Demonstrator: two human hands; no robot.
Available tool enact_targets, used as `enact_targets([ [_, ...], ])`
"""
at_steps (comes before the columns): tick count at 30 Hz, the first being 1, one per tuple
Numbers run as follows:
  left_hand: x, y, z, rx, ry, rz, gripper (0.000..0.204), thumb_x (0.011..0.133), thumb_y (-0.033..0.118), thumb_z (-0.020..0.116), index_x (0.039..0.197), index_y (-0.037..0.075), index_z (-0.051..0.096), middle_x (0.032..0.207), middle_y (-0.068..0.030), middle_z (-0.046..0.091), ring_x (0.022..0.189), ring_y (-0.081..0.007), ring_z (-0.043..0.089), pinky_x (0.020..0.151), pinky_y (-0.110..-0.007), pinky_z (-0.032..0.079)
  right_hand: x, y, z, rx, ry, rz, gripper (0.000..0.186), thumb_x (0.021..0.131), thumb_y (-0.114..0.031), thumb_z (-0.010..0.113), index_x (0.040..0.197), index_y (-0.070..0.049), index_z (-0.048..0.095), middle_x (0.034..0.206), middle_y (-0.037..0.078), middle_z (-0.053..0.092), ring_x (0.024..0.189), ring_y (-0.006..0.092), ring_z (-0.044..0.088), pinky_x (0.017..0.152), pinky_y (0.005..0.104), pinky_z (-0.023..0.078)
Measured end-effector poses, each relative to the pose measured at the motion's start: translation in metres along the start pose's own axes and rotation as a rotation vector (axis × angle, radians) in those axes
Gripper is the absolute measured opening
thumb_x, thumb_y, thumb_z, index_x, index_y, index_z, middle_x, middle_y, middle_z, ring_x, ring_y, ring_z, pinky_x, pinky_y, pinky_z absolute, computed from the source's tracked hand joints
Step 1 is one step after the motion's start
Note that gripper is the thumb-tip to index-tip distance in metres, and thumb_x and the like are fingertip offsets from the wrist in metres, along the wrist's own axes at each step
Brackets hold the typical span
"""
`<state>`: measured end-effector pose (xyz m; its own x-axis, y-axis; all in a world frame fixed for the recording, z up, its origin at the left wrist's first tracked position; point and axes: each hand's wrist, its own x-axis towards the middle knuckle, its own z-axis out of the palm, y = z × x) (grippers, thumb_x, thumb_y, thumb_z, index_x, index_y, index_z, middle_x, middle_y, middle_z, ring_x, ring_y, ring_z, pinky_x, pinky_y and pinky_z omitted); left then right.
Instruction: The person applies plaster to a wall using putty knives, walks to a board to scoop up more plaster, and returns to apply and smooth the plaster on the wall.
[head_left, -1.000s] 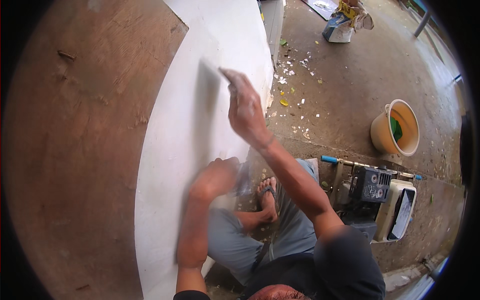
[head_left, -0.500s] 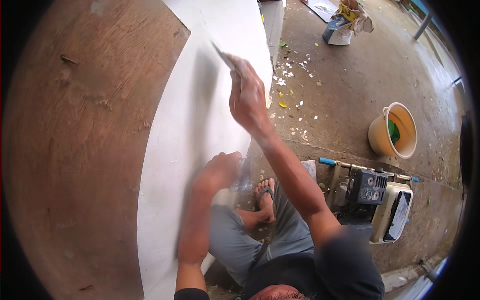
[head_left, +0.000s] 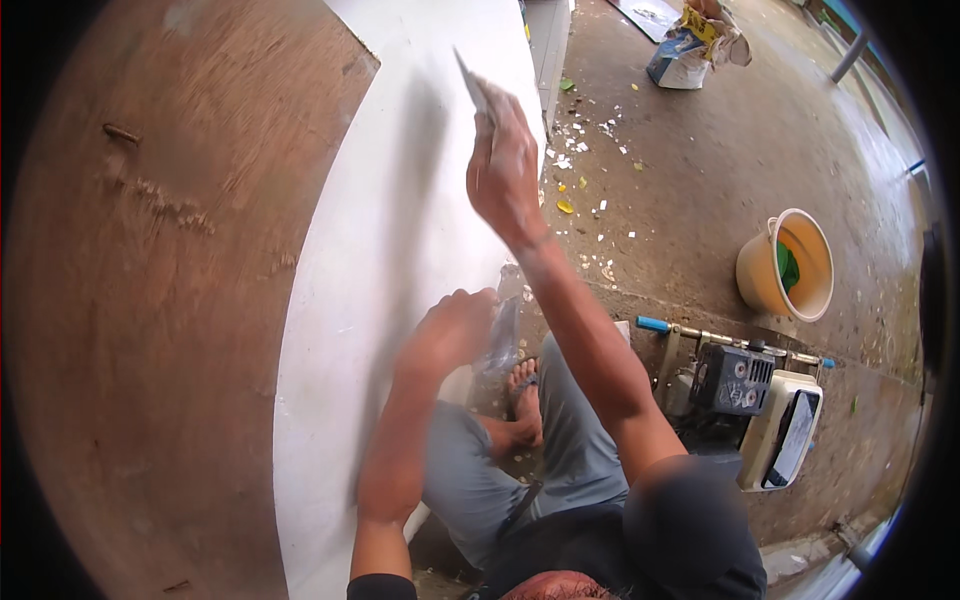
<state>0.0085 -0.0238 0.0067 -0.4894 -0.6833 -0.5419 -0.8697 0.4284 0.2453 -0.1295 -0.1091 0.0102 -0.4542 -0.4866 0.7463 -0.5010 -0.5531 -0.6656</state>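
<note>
I look down past my own forearms, which rise from the lower edge over a long white surface (head_left: 330,400) whose side bends in the fisheye view. My right hand (head_left: 505,180), dusted pale, is raised near the upper middle, its fingers closed around a thin, flat blade (head_left: 473,82); the blade slants up and to the left, its tip in front of the white surface, though I cannot tell whether it touches. A soft grey shadow (head_left: 415,170) falls on the white to the left of this hand. My left hand (head_left: 450,330) is lower and slightly blurred, fingers curled as they grip a flat greyish piece (head_left: 505,338) that sticks out to the right, just above my sandalled foot (head_left: 525,405). I wear grey trousers (head_left: 580,420) and a dark shirt (head_left: 580,530). On the far left stands a large brown wooden panel (head_left: 170,300), rough and splintered in places, bordering the white. To the right, on brown concrete ground (head_left: 690,210), white chips and a few yellow leaves are scattered; beyond are a cream bucket (head_left: 758,275) with something green inside, a black-and-cream machine (head_left: 735,378) with blue-ended handles, and, farther up, a torn bag (head_left: 685,60).
</note>
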Motion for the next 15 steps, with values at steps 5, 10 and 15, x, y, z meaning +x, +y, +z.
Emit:
enact_targets([
  [5,0.072,-0.039,0.066,-0.296,0.42,0.307,0.029,0.094,0.02,0.054,0.115,0.002,0.064,0.097,-0.0233,0.069,0.092,-0.0373,0.068,0.083,-0.044,0.055,-0.031,-0.025,0.026,0.12,-0.015,-0.046,0.042,0.09,0.011,0.04,0.13,0.007,0.051,0.124,0.028,0.056,0.117,0.0429,0.055,0.102,0.0453,0.046],
  [10,0.155,0.018,0.071,-0.194,-0.022,0.084,0.029,0.089,0.019,0.067,0.111,0.001,0.066,0.102,-0.0253,0.069,0.096,-0.0393,0.068,0.083,-0.048,0.054,-0.126,-0.11,-0.055,0.331,-0.574,0.26,0.057,0.085,0.004,0.059,0.141,0.003,0.048,0.144,0.024,0.046,0.134,0.0399,0.044,0.112,0.0474,0.036],
  [15,0.13,-0.027,0.099,-0.338,-0.048,0.015,0.029,0.089,0.019,0.065,0.112,0.0,0.066,0.105,-0.0269,0.067,0.103,-0.0447,0.063,0.088,-0.05,0.051,-0.087,-0.143,-0.108,0.043,-0.157,0.673,0.025,0.094,0.006,0.05,0.117,0.002,0.059,0.113,0.014,0.056,0.107,0.0282,0.055,0.096,0.0361,0.046],
])
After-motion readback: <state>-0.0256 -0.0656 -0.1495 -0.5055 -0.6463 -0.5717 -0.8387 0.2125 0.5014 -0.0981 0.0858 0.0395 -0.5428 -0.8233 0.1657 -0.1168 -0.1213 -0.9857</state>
